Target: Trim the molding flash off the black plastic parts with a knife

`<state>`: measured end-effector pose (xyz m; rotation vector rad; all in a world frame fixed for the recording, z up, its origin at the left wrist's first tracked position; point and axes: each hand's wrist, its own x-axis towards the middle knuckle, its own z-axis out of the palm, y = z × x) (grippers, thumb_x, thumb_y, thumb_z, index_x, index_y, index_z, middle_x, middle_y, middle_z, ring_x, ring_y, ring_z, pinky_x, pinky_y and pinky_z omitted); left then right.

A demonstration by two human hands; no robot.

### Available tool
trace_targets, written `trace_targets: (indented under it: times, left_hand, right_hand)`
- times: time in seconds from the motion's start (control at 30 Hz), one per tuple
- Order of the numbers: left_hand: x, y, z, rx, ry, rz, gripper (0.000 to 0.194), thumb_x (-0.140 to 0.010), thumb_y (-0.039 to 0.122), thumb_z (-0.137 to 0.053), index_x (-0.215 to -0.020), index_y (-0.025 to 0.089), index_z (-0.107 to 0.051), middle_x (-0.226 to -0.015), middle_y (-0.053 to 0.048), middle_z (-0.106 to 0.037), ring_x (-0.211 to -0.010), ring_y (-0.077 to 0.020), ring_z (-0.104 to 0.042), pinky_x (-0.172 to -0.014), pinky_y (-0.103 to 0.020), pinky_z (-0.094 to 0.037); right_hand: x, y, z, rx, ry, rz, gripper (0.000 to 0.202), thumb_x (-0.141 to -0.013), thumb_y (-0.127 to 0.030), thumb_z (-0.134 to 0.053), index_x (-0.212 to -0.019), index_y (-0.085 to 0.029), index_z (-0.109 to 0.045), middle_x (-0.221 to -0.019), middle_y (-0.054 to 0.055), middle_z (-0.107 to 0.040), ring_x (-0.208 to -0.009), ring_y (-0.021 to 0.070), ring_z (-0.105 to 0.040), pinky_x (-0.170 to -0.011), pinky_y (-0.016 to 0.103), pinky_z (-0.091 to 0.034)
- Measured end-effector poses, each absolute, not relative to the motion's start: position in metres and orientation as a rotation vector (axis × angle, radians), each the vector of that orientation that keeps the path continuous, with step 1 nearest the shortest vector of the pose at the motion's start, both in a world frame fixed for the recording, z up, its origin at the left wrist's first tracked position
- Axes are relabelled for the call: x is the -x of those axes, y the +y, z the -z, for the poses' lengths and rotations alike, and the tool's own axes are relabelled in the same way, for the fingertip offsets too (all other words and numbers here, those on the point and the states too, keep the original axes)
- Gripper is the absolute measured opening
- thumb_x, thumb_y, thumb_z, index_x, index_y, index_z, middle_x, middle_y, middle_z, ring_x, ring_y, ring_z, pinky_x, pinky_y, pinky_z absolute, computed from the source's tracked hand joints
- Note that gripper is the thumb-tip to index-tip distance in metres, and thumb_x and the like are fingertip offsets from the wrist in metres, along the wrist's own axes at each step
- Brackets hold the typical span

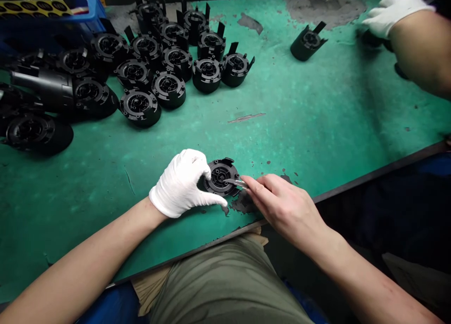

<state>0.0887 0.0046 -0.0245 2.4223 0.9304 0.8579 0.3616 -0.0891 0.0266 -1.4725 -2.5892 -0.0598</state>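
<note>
while pinned at the table edge: black round part (221, 177) sits between both hands
left hand (183, 184): gloved fingers curled round its rim
right hand (282, 206): bare fingers pinched on thin blade (235, 182), tip touching part

A round black plastic housing (221, 177) lies on the green-topped bench (317, 112) near its front edge, between the gloved left hand (183, 183) and the bare right hand (282, 204). A cluster of like black housings (169, 60) stands far behind to the left; a single black housing (307, 42) lies far right, near a co-worker's gloved hand (394, 11).

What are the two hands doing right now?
Left hand: closed around the black part, steadying it on the table.
Right hand: pinching a small blade, tip on the part.
</note>
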Motion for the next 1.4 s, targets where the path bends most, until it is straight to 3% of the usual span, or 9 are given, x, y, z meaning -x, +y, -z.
trace_targets:
  times: [0.23,0.4,0.5,0.57,0.73,0.83,0.97,1.17,1.4]
  left_hand:
    - [-0.089,0.005,0.023,-2.441,0.944,-0.913,0.074,-0.071,0.092,-0.070,-0.080,0.019,-0.061,-0.088,-0.009,-0.065,-0.087,-0.0257,-0.062,-0.076,-0.040,-0.052]
    - [-0.087,0.000,0.019,-2.537,0.981,-1.108,0.063,-0.074,0.074,-0.086,-0.065,0.020,-0.055,-0.112,-0.015,-0.070,-0.113,-0.0316,-0.068,-0.097,-0.048,-0.057]
    - [-0.086,-0.002,0.017,-2.438,1.032,-1.144,0.062,-0.071,0.076,-0.087,-0.084,0.020,-0.065,-0.131,-0.017,-0.064,-0.117,-0.0304,-0.068,-0.099,-0.046,-0.061]
    - [-0.086,-0.002,0.016,-2.388,1.065,-1.152,0.079,-0.066,0.083,-0.086,-0.109,0.019,-0.068,-0.138,-0.020,-0.060,-0.118,-0.0311,-0.068,-0.099,-0.047,-0.062]
    - [-0.085,0.004,0.016,-2.402,0.843,-1.029,0.110,-0.060,0.095,-0.077,-0.137,0.019,-0.060,-0.120,-0.016,-0.075,-0.112,-0.0346,-0.074,-0.101,-0.049,-0.059]
    - [-0.087,0.004,0.019,-2.428,0.773,-0.919,0.106,-0.068,0.091,-0.078,-0.141,0.018,-0.059,-0.120,-0.016,-0.077,-0.108,-0.0336,-0.076,-0.099,-0.047,-0.059]
    - [-0.092,0.004,0.022,-2.457,0.902,-0.848,0.107,-0.067,0.087,-0.082,-0.144,0.016,-0.059,-0.141,-0.024,-0.068,-0.128,-0.0417,-0.068,-0.109,-0.055,-0.053]
    - [-0.099,0.012,0.009,-2.236,0.803,-0.602,0.077,-0.074,0.078,-0.085,-0.127,0.024,-0.068,-0.109,-0.007,-0.078,-0.100,-0.0290,-0.077,-0.090,-0.039,-0.056]
    - [-0.099,0.012,0.007,-2.260,0.822,-0.530,0.074,-0.074,0.076,-0.086,-0.122,0.021,-0.070,-0.109,-0.010,-0.077,-0.098,-0.0286,-0.076,-0.085,-0.035,-0.055]
  right_hand:
    - [-0.363,-0.087,-0.029,1.475,-2.582,0.015,0.033,-0.107,-0.017,-0.061,-0.139,-0.016,-0.063,-0.094,0.004,-0.066,-0.074,0.0160,-0.053,-0.060,0.031,-0.038]
    - [-0.365,-0.086,-0.037,1.518,-2.310,-0.280,0.031,-0.107,-0.016,-0.060,-0.138,-0.018,-0.062,-0.105,0.007,-0.069,-0.088,0.0176,-0.065,-0.079,0.030,-0.052]
    - [-0.357,-0.093,-0.034,1.476,-2.243,-0.394,0.035,-0.105,-0.013,-0.060,-0.140,-0.019,-0.060,-0.110,0.008,-0.070,-0.091,0.0182,-0.067,-0.083,0.030,-0.054]
    - [-0.353,-0.095,-0.028,1.469,-2.301,-0.422,0.036,-0.106,-0.015,-0.060,-0.142,-0.018,-0.059,-0.107,0.008,-0.069,-0.090,0.0187,-0.066,-0.080,0.030,-0.054]
    - [-0.358,-0.084,-0.019,1.596,-2.330,-0.293,0.033,-0.110,-0.024,-0.056,-0.142,-0.020,-0.063,-0.101,0.007,-0.068,-0.089,0.0189,-0.066,-0.078,0.030,-0.053]
    - [-0.363,-0.078,-0.023,1.590,-2.389,-0.243,0.035,-0.110,-0.024,-0.054,-0.144,-0.019,-0.063,-0.103,0.008,-0.069,-0.088,0.0182,-0.066,-0.076,0.030,-0.052]
    - [-0.365,-0.075,-0.025,1.509,-2.518,-0.112,0.031,-0.109,-0.024,-0.057,-0.138,-0.018,-0.067,-0.097,0.006,-0.069,-0.080,0.0169,-0.062,-0.069,0.030,-0.047]
    - [-0.364,-0.070,-0.025,1.442,-2.590,0.032,0.030,-0.109,-0.022,-0.058,-0.137,-0.019,-0.068,-0.097,0.006,-0.069,-0.076,0.0156,-0.054,-0.064,0.029,-0.040]
    - [-0.367,-0.071,-0.026,1.411,-2.620,0.067,0.032,-0.108,-0.019,-0.058,-0.139,-0.017,-0.064,-0.095,0.006,-0.067,-0.075,0.0154,-0.052,-0.063,0.028,-0.039]
